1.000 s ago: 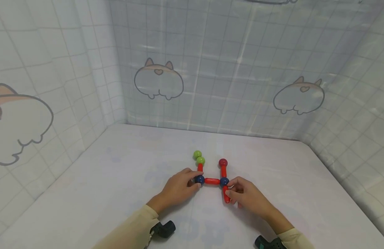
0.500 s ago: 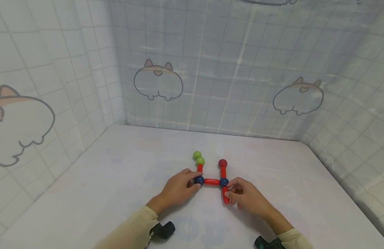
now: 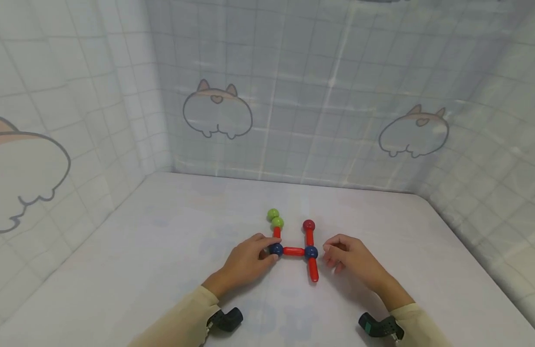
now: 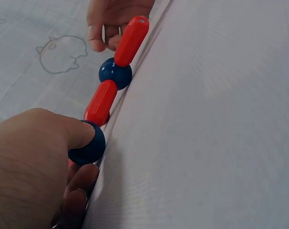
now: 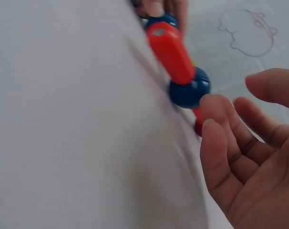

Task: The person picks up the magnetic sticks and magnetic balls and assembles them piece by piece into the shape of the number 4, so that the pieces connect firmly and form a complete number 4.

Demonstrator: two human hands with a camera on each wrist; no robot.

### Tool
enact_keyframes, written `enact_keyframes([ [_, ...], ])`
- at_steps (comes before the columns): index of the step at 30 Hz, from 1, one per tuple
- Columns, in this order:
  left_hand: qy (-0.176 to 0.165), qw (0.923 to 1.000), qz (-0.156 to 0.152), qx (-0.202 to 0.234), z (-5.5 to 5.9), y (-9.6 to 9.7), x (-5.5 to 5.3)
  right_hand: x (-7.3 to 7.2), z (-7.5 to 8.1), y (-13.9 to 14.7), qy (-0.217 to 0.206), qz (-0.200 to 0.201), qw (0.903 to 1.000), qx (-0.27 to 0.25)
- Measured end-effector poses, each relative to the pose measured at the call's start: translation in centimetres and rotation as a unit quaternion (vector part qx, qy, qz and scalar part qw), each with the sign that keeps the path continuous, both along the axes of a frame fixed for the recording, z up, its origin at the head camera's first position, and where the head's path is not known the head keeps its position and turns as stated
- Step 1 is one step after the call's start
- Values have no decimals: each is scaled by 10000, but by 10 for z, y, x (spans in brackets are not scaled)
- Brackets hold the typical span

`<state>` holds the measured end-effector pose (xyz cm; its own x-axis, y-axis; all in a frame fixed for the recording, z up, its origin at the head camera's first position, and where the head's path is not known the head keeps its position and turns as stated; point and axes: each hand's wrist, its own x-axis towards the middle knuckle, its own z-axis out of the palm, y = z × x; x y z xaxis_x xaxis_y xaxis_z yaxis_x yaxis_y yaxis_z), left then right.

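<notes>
A construction of magnetic sticks and balls lies on the white surface. My left hand (image 3: 245,260) pinches its left blue ball (image 3: 276,249) between thumb and fingers. From there a red stick (image 3: 293,251) runs across to the right blue ball (image 3: 311,252). Another red stick (image 3: 313,271) points from that ball toward me, its near end bare. Beyond it, a further red stick (image 3: 309,237) bears a red ball (image 3: 308,225). Two green balls (image 3: 277,222) sit past the stick on the left. Just right of the construction, my right hand (image 3: 354,258) holds nothing, its fingers loosely bent.
The white table surface (image 3: 185,217) is ringed by pale gridded sheets (image 3: 293,120) at the back and both sides. A dark wrist device (image 3: 226,319) sits at the left cuff, and another dark device (image 3: 380,326) at the right.
My right hand has let go of the near red stick and moved off to the right, slightly away from me. The left hand keeps its hold on the blue ball.
</notes>
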<state>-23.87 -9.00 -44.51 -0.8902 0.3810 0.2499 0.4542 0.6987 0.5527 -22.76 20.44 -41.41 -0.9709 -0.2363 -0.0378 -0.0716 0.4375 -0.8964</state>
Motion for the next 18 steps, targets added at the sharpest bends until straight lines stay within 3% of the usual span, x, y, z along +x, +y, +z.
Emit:
enact_keyframes([
  [6, -39, 10000, -1, 40, -1, 0, 0, -12, 12, 7, 39, -100, 9997, -213],
  [18, -96, 9999, -7, 93, 0, -1, 2, -45, 30, -4, 98, 330, 9993, 117],
])
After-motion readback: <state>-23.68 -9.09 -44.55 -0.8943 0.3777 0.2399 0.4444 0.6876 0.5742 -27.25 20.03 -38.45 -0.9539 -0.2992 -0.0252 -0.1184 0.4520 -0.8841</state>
